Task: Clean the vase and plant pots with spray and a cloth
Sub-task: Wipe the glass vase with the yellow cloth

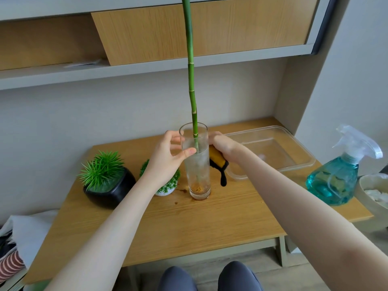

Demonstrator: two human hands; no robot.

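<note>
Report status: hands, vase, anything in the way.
Left hand grips vase. Right hand presses cloth to its side. Stem in vase; pots close left.

I sit at a light wooden table with pale grey legs (pixel 189 225) pushed into the corner of plain grey walls (pixel 94 114). Above me, a grey wall shelf (pixel 147 68) carries a slanted light-wood panel (pixel 210 32). Pale wood-look flooring (pixel 294 278) shows beneath the table's near edge, and even, soft light fills the room.
</note>
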